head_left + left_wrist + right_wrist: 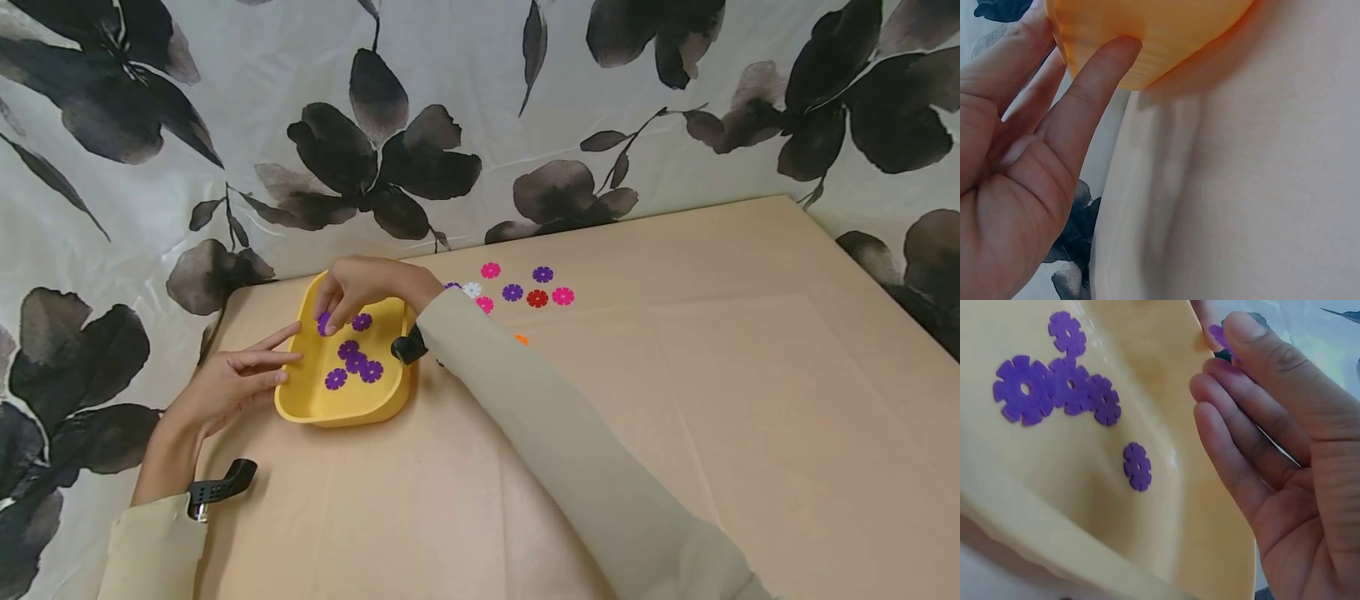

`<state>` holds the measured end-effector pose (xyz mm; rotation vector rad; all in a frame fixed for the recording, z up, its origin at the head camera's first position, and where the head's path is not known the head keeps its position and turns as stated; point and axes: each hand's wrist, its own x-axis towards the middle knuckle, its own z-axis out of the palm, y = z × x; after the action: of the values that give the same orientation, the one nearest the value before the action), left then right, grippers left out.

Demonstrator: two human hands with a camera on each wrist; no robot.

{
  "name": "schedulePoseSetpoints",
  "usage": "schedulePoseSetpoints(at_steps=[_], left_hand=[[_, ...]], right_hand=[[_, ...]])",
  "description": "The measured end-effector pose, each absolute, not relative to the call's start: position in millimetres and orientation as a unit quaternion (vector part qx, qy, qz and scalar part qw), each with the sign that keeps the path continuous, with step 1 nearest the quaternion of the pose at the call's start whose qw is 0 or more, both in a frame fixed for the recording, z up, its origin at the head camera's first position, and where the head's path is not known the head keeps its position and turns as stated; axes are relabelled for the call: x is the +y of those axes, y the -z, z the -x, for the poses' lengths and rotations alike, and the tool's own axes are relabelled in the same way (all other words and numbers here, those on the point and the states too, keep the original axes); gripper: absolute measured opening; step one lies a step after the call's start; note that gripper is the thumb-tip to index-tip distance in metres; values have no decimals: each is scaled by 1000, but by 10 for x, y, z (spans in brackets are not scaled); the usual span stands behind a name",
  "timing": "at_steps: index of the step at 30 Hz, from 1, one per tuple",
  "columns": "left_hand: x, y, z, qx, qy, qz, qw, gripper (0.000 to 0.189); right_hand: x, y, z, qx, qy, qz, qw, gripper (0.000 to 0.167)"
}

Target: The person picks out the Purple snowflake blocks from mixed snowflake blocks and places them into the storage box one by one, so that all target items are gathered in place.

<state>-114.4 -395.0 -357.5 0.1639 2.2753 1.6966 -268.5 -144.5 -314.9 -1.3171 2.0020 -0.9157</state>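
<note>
My right hand [360, 287] is over the far end of a yellow tray [303, 408], pinching a purple notched plastic disc [1221, 339] between thumb and index finger. Several more purple discs [356, 362] lie on the tray floor, some overlapping, as the right wrist view also shows. At the tray's left side, my left hand [236, 379] holds the wall. Its thumb [1100, 81] presses the outer face while its other fingers reach the rim.
Right of the tray, partly behind the right forearm, loose discs lie on the tan table [675, 375]: pink [491, 270], purple [543, 274], red [537, 298], white [472, 289] and orange [522, 340]. A floral cloth [465, 83] borders the table's far and left edges.
</note>
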Motion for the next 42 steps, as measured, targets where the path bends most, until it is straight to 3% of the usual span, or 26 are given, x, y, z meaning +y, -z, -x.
schedulePoseSetpoints(at_steps=[10, 25, 35, 42], left_hand=[[-3967, 3587, 1148, 783, -601, -62, 151, 40], [-3930, 3564, 1159, 804, -574, -45, 150, 43], [-3958, 3571, 1162, 790, -591, -59, 154, 41], [-3950, 3576, 1171, 808, -569, -46, 150, 43]], right_hand=[[-1406, 3125, 2710, 762, 336, 432, 347, 39], [-1417, 3129, 2760, 783, 279, 439, 341, 40], [-1376, 3135, 2806, 805, 214, 448, 325, 42], [-1212, 3037, 2841, 800, 160, 534, 220, 36]])
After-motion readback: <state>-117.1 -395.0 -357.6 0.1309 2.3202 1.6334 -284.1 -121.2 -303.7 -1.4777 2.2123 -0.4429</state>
